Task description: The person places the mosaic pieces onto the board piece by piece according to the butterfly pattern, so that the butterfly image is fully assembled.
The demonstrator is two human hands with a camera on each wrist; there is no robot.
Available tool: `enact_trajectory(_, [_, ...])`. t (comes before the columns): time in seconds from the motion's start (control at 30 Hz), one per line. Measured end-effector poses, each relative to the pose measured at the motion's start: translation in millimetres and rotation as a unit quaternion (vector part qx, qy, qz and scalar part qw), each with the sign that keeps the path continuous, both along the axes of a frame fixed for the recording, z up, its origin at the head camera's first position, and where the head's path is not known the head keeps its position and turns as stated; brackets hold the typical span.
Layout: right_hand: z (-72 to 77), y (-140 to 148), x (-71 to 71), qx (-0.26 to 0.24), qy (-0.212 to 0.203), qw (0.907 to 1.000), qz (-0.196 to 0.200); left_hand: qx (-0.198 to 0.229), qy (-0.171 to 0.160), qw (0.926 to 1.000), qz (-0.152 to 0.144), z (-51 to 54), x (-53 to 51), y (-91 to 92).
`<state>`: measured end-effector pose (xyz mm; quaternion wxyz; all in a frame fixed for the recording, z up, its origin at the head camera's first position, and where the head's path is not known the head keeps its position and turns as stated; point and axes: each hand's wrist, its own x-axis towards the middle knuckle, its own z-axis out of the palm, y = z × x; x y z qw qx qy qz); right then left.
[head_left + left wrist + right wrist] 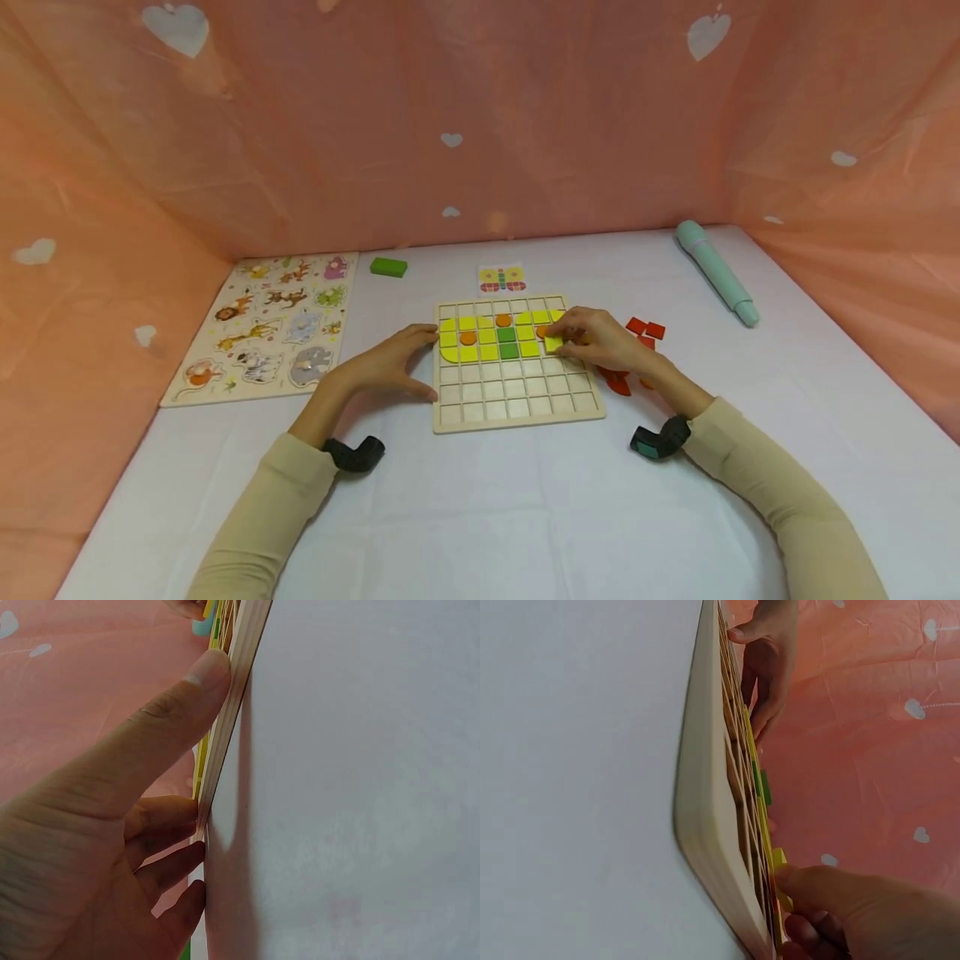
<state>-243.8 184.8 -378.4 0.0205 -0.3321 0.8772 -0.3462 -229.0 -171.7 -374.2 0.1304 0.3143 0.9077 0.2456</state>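
Note:
A wooden grid board lies flat on the table, its far rows filled with yellow pieces, orange discs and green squares. My left hand rests against the board's left edge, thumb and fingers spread; the left wrist view shows the thumb on the board's side. My right hand pinches a yellow piece over the right part of the board. In the right wrist view that yellow piece is tilted under the thumb.
A butterfly pattern card lies behind the board. Red pieces are scattered right of it, some partly under my right hand. An animal puzzle board is at the left, a green block beside it, a mint microphone-shaped object at the back right.

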Motion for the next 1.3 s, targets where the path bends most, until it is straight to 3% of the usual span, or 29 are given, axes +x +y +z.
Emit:
enact_trajectory(0.27, [-2.3, -6, -2.6, 0.007, -0.010, 0.9998, 0.013, 0.000, -0.002, 1.0000, 0.000, 2.3, 0.8, 0.0])
enact_trajectory(0.53, [3.2, -3, -4.4, 0.028, 0.016, 0.9993, 0.019, -0.003, -0.006, 1.0000, 0.007, 0.9, -0.8, 0.2])
enact_trajectory(0.73, [18.6, 18, -7.4, 0.009, 0.044, 0.9982, -0.040, -0.008, -0.003, 0.9999, 0.007, -1.6, -2.3, 0.3])
enact_trajectory(0.87, [17.8, 33, -9.9, 0.042, 0.011, 0.9967, -0.068, -0.010, -0.004, 0.9999, 0.010, -0.3, -1.5, -0.3])
enact_trajectory(1.1, [11.6, 44, -10.8, 0.048, -0.064, 0.9965, -0.023, -0.007, -0.005, 0.9999, 0.011, 1.9, 0.1, 0.0])
enact_trajectory(1.2, [10.6, 46, -10.9, 0.052, -0.066, 0.9963, -0.017, -0.008, -0.006, 0.9999, 0.011, 1.3, -0.2, 0.1])
enact_trajectory(1.3, [9.8, 45, -11.6, 0.088, -0.038, 0.9941, -0.050, -0.007, -0.006, 0.9999, 0.009, 1.1, 0.0, 0.1])
